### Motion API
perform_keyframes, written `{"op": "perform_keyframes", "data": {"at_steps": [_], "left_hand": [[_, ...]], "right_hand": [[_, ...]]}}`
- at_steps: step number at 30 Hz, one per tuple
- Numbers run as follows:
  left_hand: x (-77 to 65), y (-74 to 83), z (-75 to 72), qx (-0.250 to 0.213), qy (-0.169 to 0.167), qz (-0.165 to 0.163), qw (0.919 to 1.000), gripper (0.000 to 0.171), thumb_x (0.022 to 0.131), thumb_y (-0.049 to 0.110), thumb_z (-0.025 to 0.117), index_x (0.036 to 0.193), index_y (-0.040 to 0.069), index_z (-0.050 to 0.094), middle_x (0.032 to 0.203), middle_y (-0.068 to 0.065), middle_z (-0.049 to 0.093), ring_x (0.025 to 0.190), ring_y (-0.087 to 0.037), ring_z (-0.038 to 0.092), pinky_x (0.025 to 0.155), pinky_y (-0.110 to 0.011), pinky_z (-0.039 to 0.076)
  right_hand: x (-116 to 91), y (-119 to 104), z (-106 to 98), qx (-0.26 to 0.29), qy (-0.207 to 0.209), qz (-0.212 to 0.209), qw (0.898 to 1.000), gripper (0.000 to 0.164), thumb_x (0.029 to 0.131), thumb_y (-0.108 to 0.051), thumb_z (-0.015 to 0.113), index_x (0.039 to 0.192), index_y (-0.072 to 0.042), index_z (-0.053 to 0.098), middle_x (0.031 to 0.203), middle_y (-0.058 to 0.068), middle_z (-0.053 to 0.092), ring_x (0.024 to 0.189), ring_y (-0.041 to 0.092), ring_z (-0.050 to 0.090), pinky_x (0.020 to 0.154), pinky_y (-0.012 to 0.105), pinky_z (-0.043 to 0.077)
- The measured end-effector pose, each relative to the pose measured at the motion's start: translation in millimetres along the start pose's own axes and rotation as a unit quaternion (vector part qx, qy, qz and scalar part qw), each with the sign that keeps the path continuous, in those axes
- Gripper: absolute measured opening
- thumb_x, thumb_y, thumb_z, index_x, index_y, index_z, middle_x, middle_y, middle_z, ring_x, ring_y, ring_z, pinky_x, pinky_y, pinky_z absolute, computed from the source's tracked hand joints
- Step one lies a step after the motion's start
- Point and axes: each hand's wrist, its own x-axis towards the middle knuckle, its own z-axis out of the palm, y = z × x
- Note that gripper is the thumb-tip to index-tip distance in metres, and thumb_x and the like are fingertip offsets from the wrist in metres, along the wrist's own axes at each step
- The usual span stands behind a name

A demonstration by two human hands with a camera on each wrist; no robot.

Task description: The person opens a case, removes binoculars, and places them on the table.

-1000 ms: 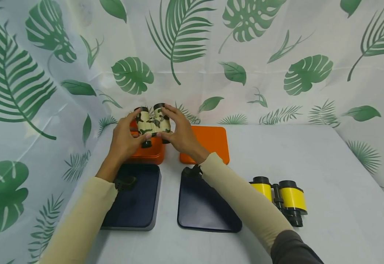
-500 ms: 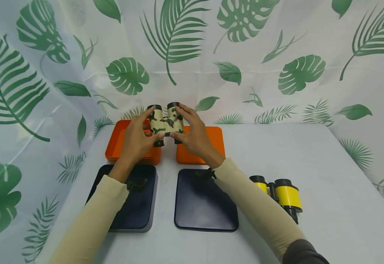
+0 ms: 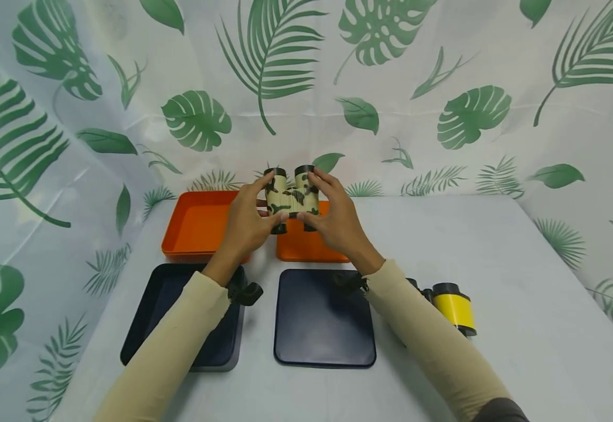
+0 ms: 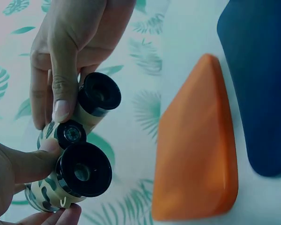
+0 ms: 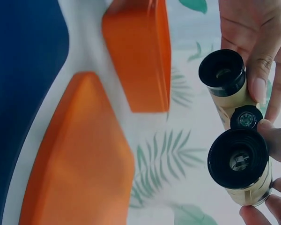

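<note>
A small pair of camouflage-patterned binoculars (image 3: 293, 199) is held up in both hands in the head view, overlapping the orange lid (image 3: 306, 246). My left hand (image 3: 248, 220) grips its left barrel, fingers on the far side and thumb near the eyepiece. On the other barrel, my right hand (image 3: 336, 220) does the same. Both black eyepieces (image 4: 84, 171) face the wrist cameras. Between them sits a small round compass dial (image 5: 246, 119), with a thumb tip close to it.
An orange tray (image 3: 169, 240) stands at the back left. In front of it is a dark blue tray (image 3: 237, 351), partly under the left sleeve. A flat dark blue lid (image 3: 324, 328) lies beside that. Yellow-and-black binoculars (image 3: 455, 310) rest at the right, partly hidden by the right sleeve.
Both hands have carried the camouflage binoculars to the right, from over the orange tray to over the orange lid. The head view has turned slightly right.
</note>
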Motion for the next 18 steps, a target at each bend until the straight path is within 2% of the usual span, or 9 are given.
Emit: {"op": "perform_keyframes", "data": {"at_steps": [5,9,12,18], "left_hand": [[5.2,5.9,19.0,-0.001,-0.017,0.004,0.9998,0.088,0.090,0.019,0.087,0.165,0.022,0.041,0.154,-0.018,0.051,0.118,-0.037,0.069,0.094,-0.045,0.063],[9.2,9.9,30.8,0.018,-0.029,0.008,0.9994,0.087,0.091,0.024,0.087,0.165,0.022,0.041,0.158,-0.016,0.051,0.133,-0.038,0.060,0.107,-0.054,0.055],[12.2,12.6,38.7,0.014,-0.036,0.008,0.9992,0.086,0.092,0.025,0.086,0.165,0.022,0.041,0.158,-0.015,0.051,0.144,-0.039,0.051,0.118,-0.058,0.045],[16.8,19.1,52.9,0.000,-0.052,0.004,0.9986,0.085,0.092,0.024,0.085,0.165,0.021,0.041,0.161,-0.013,0.049,0.152,-0.034,0.045,0.124,-0.056,0.039]], "right_hand": [[-10,12,-12,-0.015,0.007,0.022,1.000,0.086,0.093,-0.023,0.085,0.165,-0.014,0.039,0.176,0.002,0.028,0.162,0.028,0.030,0.128,0.053,0.034],[-16,22,-20,-0.016,0.015,0.030,0.999,0.085,0.093,-0.021,0.085,0.165,-0.013,0.040,0.175,0.002,0.029,0.161,0.029,0.032,0.128,0.056,0.033],[-19,27,-26,-0.017,0.019,0.035,0.999,0.085,0.092,-0.021,0.086,0.164,-0.012,0.041,0.175,0.003,0.030,0.161,0.030,0.033,0.128,0.056,0.033],[-25,32,-40,-0.023,0.018,0.051,0.998,0.085,0.092,-0.019,0.086,0.164,-0.011,0.041,0.175,0.005,0.030,0.160,0.033,0.035,0.128,0.057,0.032]]}}
